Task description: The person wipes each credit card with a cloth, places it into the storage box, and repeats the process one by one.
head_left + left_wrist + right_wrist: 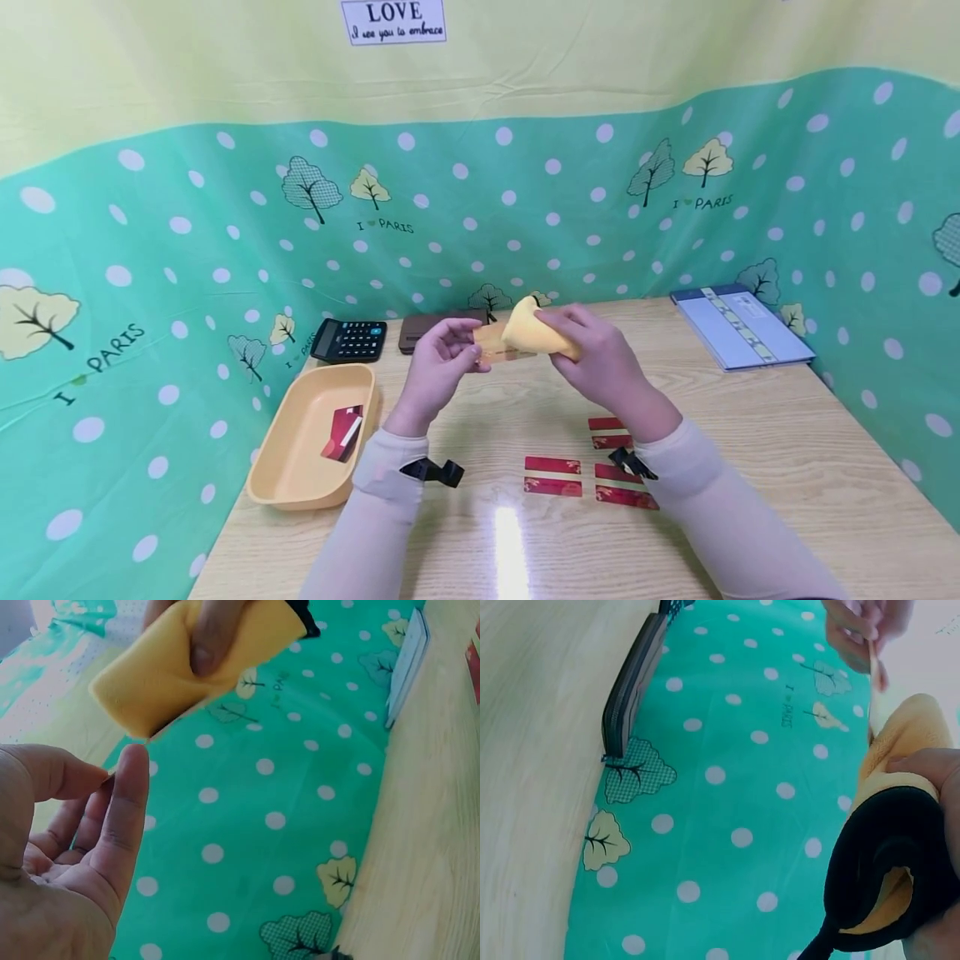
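Pale wood-grain forms the desk [750,467] in the head view, enclosed by a green dotted cloth backdrop [525,208]. At the rear stand a black calculator [349,340], a brown wallet [427,330] and a grey-blue folder [738,325]. A yellow tray [296,479] at the left contains one red card [343,433]; three more red cards [553,476] lie near the right forearm. Above the desk centre, the left hand [437,367] pinches an orange card [495,342] by its left end. The right hand [600,350] grips a folded yellow cloth [528,329], which covers the card's right end.

In the left wrist view, the left hand [67,847] shows loosely curled fingers; the card is barely visible at the fingertip. The yellow cloth [150,682] sits just above, pinched by a finger of the right hand.

In the right wrist view, the yellow cloth [900,742] lies against the card edge [873,682], which the left hand [862,630] pinches from above. The wallet [634,682] stands on edge against the backdrop.
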Motion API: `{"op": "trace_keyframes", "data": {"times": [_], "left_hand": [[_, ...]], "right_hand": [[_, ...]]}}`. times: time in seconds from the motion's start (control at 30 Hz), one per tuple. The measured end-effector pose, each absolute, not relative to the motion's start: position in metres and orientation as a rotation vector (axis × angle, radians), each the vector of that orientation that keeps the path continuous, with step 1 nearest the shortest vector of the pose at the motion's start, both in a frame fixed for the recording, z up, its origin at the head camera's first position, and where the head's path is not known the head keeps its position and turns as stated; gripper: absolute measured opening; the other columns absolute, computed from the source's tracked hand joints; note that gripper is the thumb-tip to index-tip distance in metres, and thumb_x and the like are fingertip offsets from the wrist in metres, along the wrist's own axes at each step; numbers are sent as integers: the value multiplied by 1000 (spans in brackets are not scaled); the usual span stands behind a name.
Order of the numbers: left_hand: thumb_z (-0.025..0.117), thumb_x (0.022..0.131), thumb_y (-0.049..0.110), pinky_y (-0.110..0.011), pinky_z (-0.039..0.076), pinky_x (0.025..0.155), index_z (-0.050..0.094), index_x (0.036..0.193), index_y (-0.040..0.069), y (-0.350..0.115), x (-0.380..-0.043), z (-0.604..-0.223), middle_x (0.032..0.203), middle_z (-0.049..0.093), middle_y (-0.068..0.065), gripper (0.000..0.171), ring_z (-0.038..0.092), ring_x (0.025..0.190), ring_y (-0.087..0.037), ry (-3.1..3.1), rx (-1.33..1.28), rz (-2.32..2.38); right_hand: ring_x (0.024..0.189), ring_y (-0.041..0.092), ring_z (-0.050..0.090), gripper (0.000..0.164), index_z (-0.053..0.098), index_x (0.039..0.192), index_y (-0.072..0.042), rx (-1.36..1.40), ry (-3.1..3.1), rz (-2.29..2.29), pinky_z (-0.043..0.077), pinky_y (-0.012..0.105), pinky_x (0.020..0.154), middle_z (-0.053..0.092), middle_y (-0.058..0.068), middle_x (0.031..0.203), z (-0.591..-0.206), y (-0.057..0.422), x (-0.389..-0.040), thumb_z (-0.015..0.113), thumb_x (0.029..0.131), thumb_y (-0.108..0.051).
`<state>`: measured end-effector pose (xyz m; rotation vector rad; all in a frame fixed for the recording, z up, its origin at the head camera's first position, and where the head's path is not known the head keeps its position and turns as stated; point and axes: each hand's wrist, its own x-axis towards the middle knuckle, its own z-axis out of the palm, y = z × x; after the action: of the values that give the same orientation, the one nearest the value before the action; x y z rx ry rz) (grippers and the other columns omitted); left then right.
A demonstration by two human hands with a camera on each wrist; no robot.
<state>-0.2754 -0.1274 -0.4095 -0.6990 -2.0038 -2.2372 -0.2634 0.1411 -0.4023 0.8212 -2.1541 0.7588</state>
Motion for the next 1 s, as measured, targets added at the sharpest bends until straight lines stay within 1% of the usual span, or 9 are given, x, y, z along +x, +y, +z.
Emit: {"op": "trace_keyframes", "data": {"times": [0.2, 0.3, 0.4, 0.5, 0.63, 0.83, 1.0], "left_hand": [[63, 96, -14, -44, 68, 79, 60, 130, -9, -120, -272, -411, 107, 66, -16, 34, 71, 88, -22, -1991, -768, -2258], [63, 96, -14, -43, 68, 78, 61, 129, -9, -121, -273, -411, 106, 68, -15, 33, 72, 87, -23, -1968, -770, -2257], [65, 96, -13, -43, 68, 76, 61, 129, -10, -124, -273, -410, 104, 67, -15, 33, 70, 83, -21, -1924, -757, -2258], [65, 95, -13, -42, 68, 75, 59, 129, -13, -128, -273, -409, 101, 63, -15, 35, 68, 81, -19, -1895, -743, -2268], [64, 95, -15, -43, 68, 76, 58, 130, -14, -129, -272, -407, 100, 62, -14, 35, 68, 81, -21, -1895, -754, -2279], [64, 96, -14, -43, 68, 76, 60, 130, -10, -124, -271, -409, 104, 66, -15, 34, 69, 84, -22, -1937, -794, -2268], [64, 96, -13, -41, 68, 75, 62, 129, -7, -123, -272, -411, 107, 65, -23, 33, 70, 86, -23, -1939, -791, -2247]], "right_hand": [[93, 27, 69, 59, 73, 132, -12, 890, -2133, 703, 65, 43, 79, 68, 10, 112, -407, 128, -258, 85, 77, 5], [94, 27, 70, 58, 73, 131, -11, 930, -2108, 674, 65, 42, 80, 68, 9, 110, -408, 125, -257, 84, 76, 6], [95, 29, 70, 58, 73, 130, -11, 935, -2099, 641, 66, 44, 80, 69, 10, 110, -407, 127, -258, 85, 76, 6], [97, 31, 71, 58, 73, 131, -11, 883, -2119, 616, 66, 47, 81, 69, 11, 113, -407, 134, -262, 85, 76, 6], [98, 32, 71, 60, 71, 134, -12, 801, -2140, 627, 66, 48, 79, 69, 12, 117, -407, 140, -266, 84, 78, 6], [95, 32, 70, 61, 69, 136, -12, 851, -2094, 631, 65, 47, 78, 68, 13, 114, -410, 131, -263, 81, 79, 6], [94, 34, 70, 61, 70, 134, -11, 882, -2066, 597, 65, 48, 80, 68, 14, 112, -408, 126, -260, 84, 77, 5]]}}
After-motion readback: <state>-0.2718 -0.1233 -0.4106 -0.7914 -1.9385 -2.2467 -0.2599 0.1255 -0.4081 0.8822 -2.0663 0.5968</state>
